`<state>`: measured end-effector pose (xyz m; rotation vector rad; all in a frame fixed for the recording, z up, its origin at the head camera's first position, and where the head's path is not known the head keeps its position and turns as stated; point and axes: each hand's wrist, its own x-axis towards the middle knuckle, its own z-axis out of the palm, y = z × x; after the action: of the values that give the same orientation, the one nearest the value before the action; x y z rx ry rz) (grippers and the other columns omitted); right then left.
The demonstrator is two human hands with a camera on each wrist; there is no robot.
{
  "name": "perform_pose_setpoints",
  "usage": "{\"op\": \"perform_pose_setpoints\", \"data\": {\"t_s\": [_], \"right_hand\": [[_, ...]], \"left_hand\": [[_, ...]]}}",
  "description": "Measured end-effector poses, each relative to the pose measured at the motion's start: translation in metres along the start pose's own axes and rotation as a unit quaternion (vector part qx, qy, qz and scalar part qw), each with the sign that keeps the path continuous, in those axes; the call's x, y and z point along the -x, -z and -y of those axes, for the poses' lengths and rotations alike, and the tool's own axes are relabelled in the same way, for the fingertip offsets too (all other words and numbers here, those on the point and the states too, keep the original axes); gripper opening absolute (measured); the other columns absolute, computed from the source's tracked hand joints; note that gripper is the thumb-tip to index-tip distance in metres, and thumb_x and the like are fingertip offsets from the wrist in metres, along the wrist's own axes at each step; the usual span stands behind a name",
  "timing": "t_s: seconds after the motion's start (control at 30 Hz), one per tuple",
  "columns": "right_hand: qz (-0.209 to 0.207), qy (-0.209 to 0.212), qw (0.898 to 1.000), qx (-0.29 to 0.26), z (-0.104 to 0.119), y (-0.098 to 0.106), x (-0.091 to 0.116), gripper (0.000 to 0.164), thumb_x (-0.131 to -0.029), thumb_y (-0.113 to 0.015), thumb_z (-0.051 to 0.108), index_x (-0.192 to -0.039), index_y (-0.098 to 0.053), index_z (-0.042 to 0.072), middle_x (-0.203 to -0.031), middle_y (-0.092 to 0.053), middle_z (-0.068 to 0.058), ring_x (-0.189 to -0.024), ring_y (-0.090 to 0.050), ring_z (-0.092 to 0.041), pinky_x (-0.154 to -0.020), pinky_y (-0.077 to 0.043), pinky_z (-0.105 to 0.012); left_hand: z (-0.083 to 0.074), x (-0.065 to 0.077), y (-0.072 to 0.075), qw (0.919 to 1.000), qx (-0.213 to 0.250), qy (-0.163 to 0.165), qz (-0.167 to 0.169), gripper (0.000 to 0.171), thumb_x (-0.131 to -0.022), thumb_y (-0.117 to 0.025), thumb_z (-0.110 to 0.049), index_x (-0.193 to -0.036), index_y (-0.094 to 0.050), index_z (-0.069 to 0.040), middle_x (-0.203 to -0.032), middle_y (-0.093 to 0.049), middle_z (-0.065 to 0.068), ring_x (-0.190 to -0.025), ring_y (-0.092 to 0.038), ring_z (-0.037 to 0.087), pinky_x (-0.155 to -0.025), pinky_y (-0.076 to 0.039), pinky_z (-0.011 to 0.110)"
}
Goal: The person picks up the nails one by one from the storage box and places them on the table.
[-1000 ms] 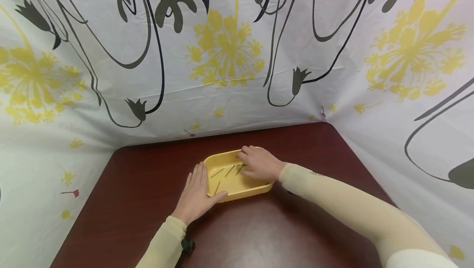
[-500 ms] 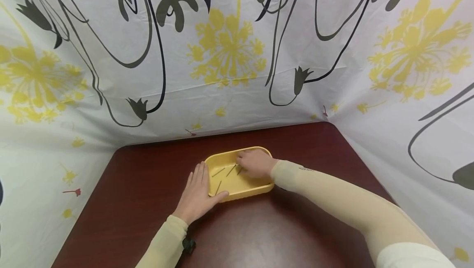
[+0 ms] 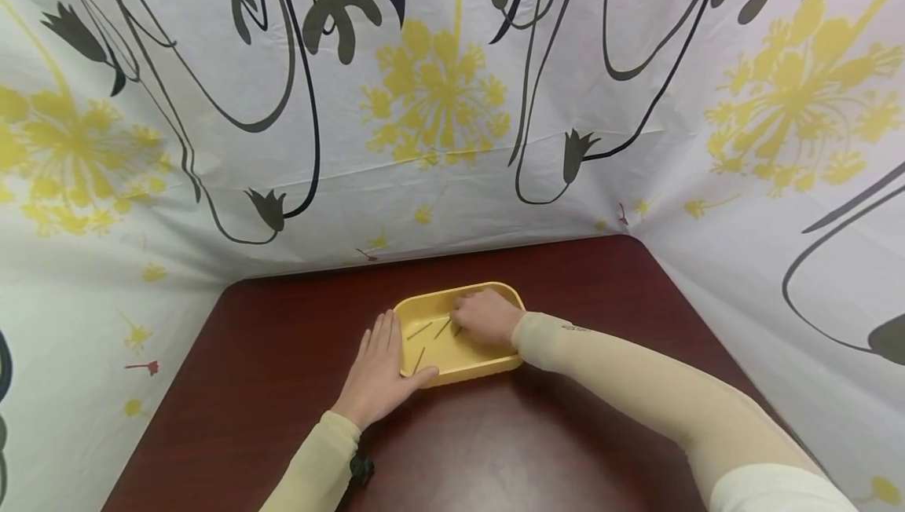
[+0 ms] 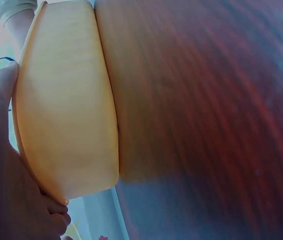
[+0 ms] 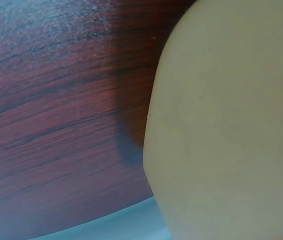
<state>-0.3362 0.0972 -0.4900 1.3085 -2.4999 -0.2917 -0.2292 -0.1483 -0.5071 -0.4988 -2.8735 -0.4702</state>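
A yellow rectangular tray point(image 3: 452, 355) sits on the table, with several thin dark nail-like sticks point(image 3: 420, 330) scattered on its floor. My left hand point(image 3: 378, 374) rests along the tray's left side, fingers straight and thumb over the front rim. In the left wrist view this hand point(image 4: 4, 170) touches the rim above the outer wall point(image 4: 66, 100). My right hand point(image 3: 488, 317) reaches inside the tray's right half with its fingers curled downward. One stick lies partly under it. Its fingertips, and anything between them, are hidden. Only the tray's outer wall point(image 5: 226, 125) shows in the right wrist view.
The dark red-brown wooden table point(image 3: 566, 433) extends around the tray. White cloth point(image 3: 438, 206) printed with yellow and grey flowers hangs behind it and along both sides. A dark strap piece point(image 3: 360, 469) is at my left wrist.
My right hand's spread fingers have curled and drawn in over the sticks. The dark sticks by its fingertips are now mostly covered. My left hand stays on the tray.
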Motion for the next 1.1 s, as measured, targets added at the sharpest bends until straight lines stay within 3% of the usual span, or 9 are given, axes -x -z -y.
{"op": "perform_pose_setpoints", "data": {"t_s": [0.33,0.6,0.8,1.1], "right_hand": [[0.011,-0.011,1.000,-0.004,0.000,-0.003,-0.002,0.007,-0.092,-0.071,0.021,-0.086,-0.073,0.024,-0.085,-0.064,0.006,-0.067,-0.059,-0.010,-0.051,-0.046,-0.027],[0.004,-0.014,0.999,-0.035,-0.001,-0.001,-0.003,0.016,-0.091,-0.072,0.037,-0.083,-0.076,0.024,-0.082,-0.062,0.007,-0.062,-0.055,-0.008,-0.050,-0.045,-0.025],[-0.004,-0.006,0.999,-0.038,-0.001,-0.002,0.001,0.012,-0.090,-0.074,0.035,-0.089,-0.080,0.025,-0.086,-0.061,0.005,-0.068,-0.060,-0.010,-0.051,-0.046,-0.025],[-0.009,-0.003,1.000,-0.028,-0.002,0.010,0.004,0.019,-0.087,-0.066,0.023,-0.070,-0.057,0.025,-0.086,-0.054,0.007,-0.069,-0.052,-0.010,-0.052,-0.043,-0.026]], "left_hand": [[0.000,-0.001,-0.002,0.9998,-0.010,0.009,0.016,0.115,-0.087,-0.047,-0.081,-0.159,-0.014,0.003,-0.166,-0.012,0.018,-0.154,-0.008,0.029,-0.121,-0.012,0.051],[0.001,-0.001,-0.002,0.9995,-0.016,0.013,0.024,0.115,-0.087,-0.048,-0.080,-0.159,-0.011,0.001,-0.167,-0.010,0.017,-0.154,-0.005,0.028,-0.121,-0.011,0.052],[0.000,-0.002,-0.003,0.9997,-0.013,0.008,0.017,0.114,-0.088,-0.051,-0.078,-0.159,-0.015,0.003,-0.166,-0.013,0.018,-0.153,-0.009,0.031,-0.120,-0.012,0.055],[-0.003,-0.001,0.000,0.9995,-0.023,0.006,0.018,0.114,-0.088,-0.048,-0.079,-0.158,-0.015,0.004,-0.166,-0.010,0.017,-0.153,-0.012,0.032,-0.120,-0.013,0.054]]}}
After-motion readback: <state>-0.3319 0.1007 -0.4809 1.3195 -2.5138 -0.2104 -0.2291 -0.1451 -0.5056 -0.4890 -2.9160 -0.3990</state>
